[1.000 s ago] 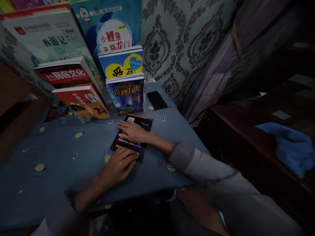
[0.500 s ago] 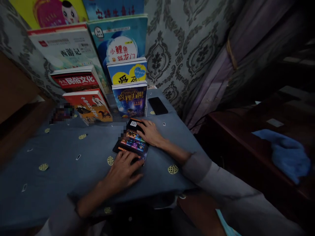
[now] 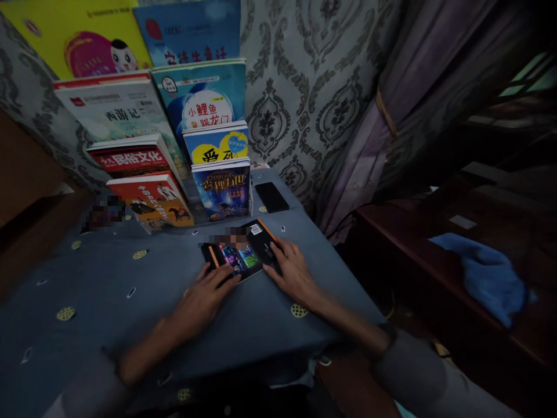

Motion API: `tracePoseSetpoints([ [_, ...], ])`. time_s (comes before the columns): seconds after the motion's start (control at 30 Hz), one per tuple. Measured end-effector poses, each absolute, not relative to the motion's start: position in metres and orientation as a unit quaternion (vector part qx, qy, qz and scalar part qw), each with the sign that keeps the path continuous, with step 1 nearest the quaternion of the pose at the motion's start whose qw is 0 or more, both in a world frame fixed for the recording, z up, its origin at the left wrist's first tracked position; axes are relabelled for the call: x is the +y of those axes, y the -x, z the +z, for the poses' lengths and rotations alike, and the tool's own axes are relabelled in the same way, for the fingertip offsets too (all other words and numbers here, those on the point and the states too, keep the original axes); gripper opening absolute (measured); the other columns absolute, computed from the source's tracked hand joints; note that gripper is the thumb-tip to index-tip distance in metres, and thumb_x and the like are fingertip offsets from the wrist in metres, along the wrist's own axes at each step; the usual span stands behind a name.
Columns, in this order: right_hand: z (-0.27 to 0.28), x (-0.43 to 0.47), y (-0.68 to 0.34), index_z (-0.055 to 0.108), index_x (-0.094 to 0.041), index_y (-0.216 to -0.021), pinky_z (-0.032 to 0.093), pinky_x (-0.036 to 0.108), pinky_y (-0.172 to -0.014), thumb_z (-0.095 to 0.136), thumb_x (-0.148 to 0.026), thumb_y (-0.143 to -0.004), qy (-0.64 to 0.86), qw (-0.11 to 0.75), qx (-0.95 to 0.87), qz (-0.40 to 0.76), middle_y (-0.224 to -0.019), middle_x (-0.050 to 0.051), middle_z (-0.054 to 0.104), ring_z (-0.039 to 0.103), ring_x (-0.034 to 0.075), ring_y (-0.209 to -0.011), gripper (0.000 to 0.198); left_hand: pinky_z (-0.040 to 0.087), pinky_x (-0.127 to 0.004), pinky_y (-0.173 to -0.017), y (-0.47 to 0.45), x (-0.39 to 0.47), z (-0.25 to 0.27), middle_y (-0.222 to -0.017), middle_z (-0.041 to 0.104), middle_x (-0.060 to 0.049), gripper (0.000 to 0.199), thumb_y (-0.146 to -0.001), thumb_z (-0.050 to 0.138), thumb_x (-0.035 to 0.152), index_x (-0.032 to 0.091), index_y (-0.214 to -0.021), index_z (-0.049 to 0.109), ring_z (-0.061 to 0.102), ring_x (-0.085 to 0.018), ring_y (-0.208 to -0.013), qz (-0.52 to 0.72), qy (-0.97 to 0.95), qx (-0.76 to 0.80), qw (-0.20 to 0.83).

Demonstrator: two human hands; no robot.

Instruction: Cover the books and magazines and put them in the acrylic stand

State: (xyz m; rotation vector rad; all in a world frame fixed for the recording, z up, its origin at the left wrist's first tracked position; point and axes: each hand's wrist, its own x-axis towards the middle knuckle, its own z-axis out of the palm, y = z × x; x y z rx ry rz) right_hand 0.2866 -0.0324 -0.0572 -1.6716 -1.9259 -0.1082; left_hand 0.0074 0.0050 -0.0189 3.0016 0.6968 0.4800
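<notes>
A book lies flat on the cloth-covered table with its back cover up. The cover is black with an orange edge, a white barcode and rows of colourful pictures; part of it is blurred by pixelation. At its near left end, my left hand rests with stretched fingers on the cover. My right hand touches the right end, thumb and fingers apart. Just behind stands a blue book with gold lettering, the front one in a rack of books.
Red books and taller picture books fill the rack's left side. A black phone lies right of the rack. A blue cloth sits on a dark red surface to the right, beyond the table's edge. A curtain hangs behind.
The book has been turned on the table, its barcode end swinging to the right. My right hand has moved right and nearer with that end; my left hand has shifted slightly left. The view has shifted too.
</notes>
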Motion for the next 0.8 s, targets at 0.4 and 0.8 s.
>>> tracePoseSetpoints([
  [0.4,-0.051,-0.007,-0.3,0.056,-0.014,-0.141,0.049,0.062,-0.104,0.058,-0.042,-0.095,0.629,0.268,-0.73,-0.005,-0.144,0.023,0.053,0.051,0.04,-0.129,0.053,0.04,-0.056,-0.116,-0.011,0.058,-0.022,-0.146,0.058,-0.01,0.041,-0.104,0.043,0.021,0.026,-0.143,0.052,0.053,-0.023,-0.138,0.164,-0.961,0.212,0.067],
  [0.8,-0.051,-0.01,-0.299,0.057,-0.014,-0.141,0.047,0.058,-0.106,0.053,-0.045,-0.098,0.639,0.245,-0.729,-0.029,-0.143,0.02,0.055,0.052,0.038,-0.128,0.053,0.051,-0.046,-0.108,0.01,0.133,-0.025,-0.128,0.069,-0.01,0.039,-0.094,0.042,0.015,0.018,-0.121,0.07,0.065,-0.024,-0.12,0.252,-0.889,0.355,0.143],
])
